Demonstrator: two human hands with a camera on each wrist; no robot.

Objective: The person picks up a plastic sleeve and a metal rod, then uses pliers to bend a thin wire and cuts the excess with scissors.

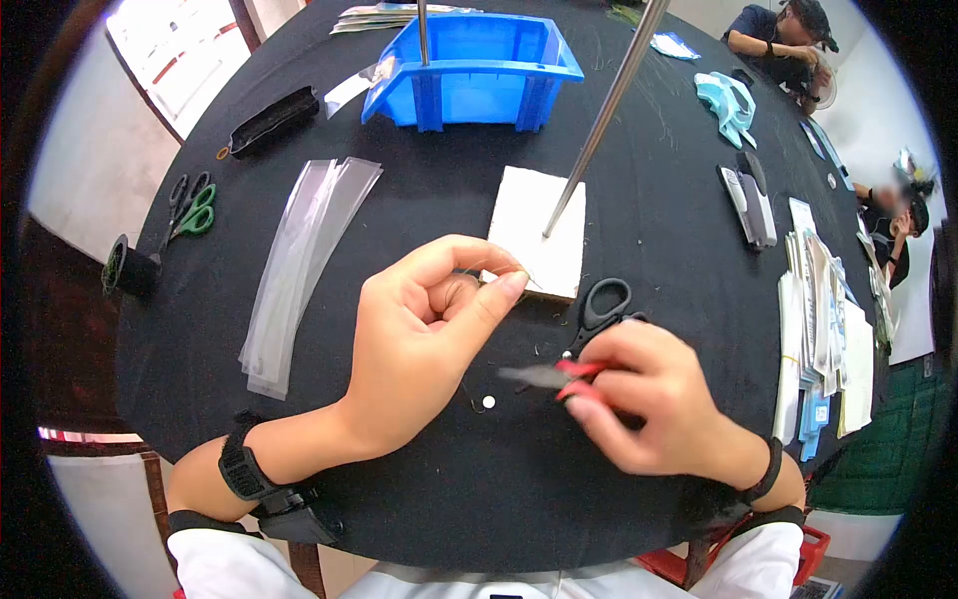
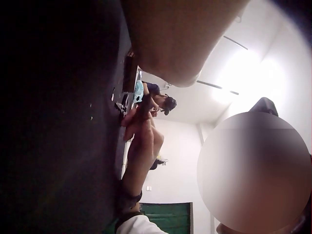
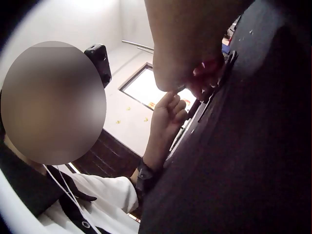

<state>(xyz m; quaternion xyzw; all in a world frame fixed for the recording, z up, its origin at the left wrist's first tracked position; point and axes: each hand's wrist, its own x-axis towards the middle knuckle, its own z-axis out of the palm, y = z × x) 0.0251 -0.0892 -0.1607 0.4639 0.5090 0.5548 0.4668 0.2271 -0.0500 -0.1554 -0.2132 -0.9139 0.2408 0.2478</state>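
Observation:
In the head view, my left hand (image 1: 404,344) pinches fine hair-like strands between thumb and forefinger, close by the near edge of a white block (image 1: 519,205). A small whitish piece (image 1: 486,278) shows beside those fingertips. My right hand (image 1: 654,399) holds a small red-handled tool (image 1: 577,379) with a pointed metal end, blurred, aimed left over the black cloth; its exact kind I cannot tell. Black-handled scissors (image 1: 605,307) lie just beyond the right hand. A small white disc (image 1: 489,402) sits on the cloth between the hands. Both wrist views are dark, with the held things mostly hidden.
A thin metal rod (image 1: 609,115) slants down over the block. Behind stands a blue bin (image 1: 474,92). Clear plastic sleeves (image 1: 304,270) and green-handled scissors (image 1: 198,212) lie left; a stapler (image 1: 748,205) and stacked packets (image 1: 813,309) lie right. Other people sit at the far right.

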